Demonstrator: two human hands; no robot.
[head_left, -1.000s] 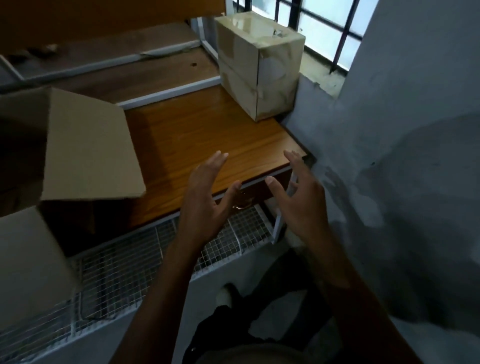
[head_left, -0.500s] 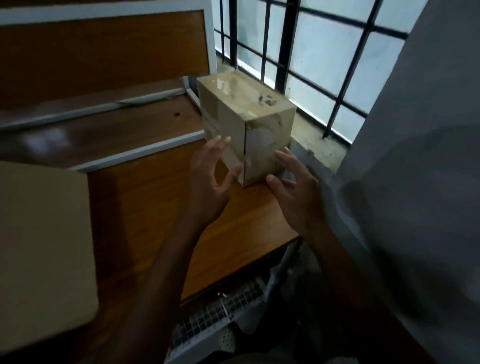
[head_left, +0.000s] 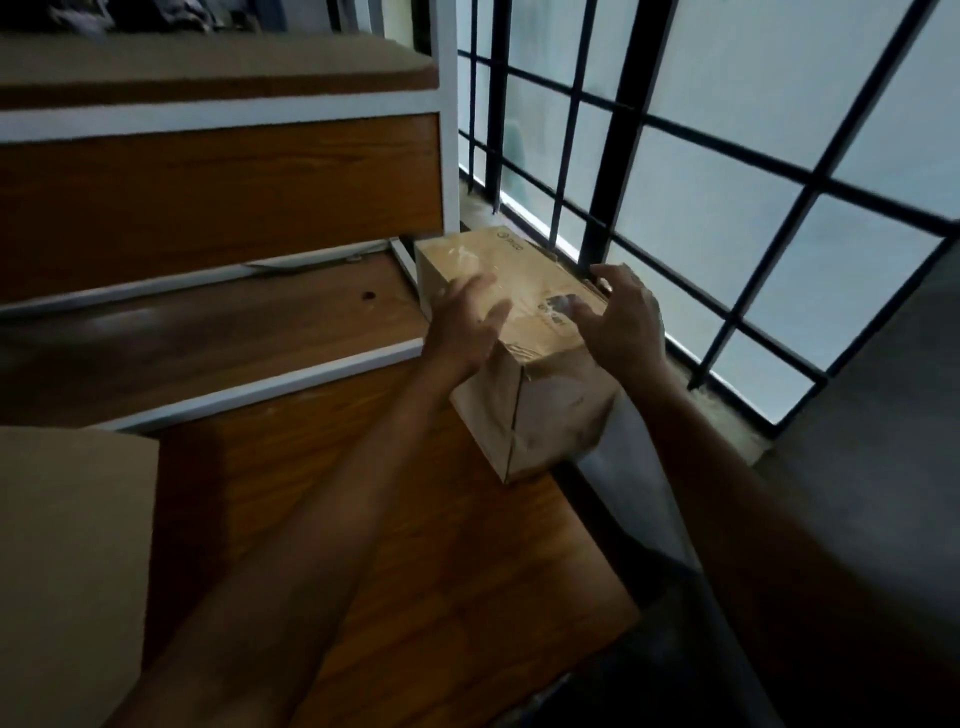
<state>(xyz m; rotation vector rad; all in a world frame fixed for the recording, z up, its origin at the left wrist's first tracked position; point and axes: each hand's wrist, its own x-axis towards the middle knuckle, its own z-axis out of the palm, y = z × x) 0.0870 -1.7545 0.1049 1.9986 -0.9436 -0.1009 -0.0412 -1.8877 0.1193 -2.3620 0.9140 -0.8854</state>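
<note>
Left of the box (head_left: 545, 415), a cardboard flap (head_left: 67, 545) lies on the glossy wood-grain desk (head_left: 415, 545). The box, creased brown cardboard with shiny tape, stands at the desk's far right corner. The left hand (head_left: 465, 325) spreads straight fingers at its left top edge, and the right hand (head_left: 626, 319) arches bent fingers over its right edge; neither grips it, and contact is too blurred to tell. Behind the box stand black window bars (head_left: 615, 156)

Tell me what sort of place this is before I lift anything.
Probably a storeroom or an unused classroom corner: wooden desks with white metal frames crowd together, a taped cardboard box sits on the nearest one, another carton lies at left, all beside a barred window.
</note>
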